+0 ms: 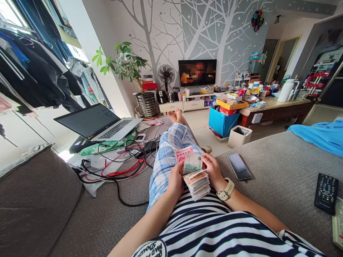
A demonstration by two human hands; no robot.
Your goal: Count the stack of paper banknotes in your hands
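the handling looks partway: left hand (175,179) closed on a pink banknote (182,153), right hand (213,169) pinching a green banknote (192,162), both fanned beyond the thick stack (199,186) left over the striped shirt (214,228).

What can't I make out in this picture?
All in the head view:
- Stack of banknotes: the top ones cover most of those beneath, so their number and values can't be told.
- Left hand: most fingers are hidden behind the banknotes.
- Laptop screen: its text is too small to read.
- Television: a blocky blur hides part of its picture.
- Pale remote: cut off by the right edge.
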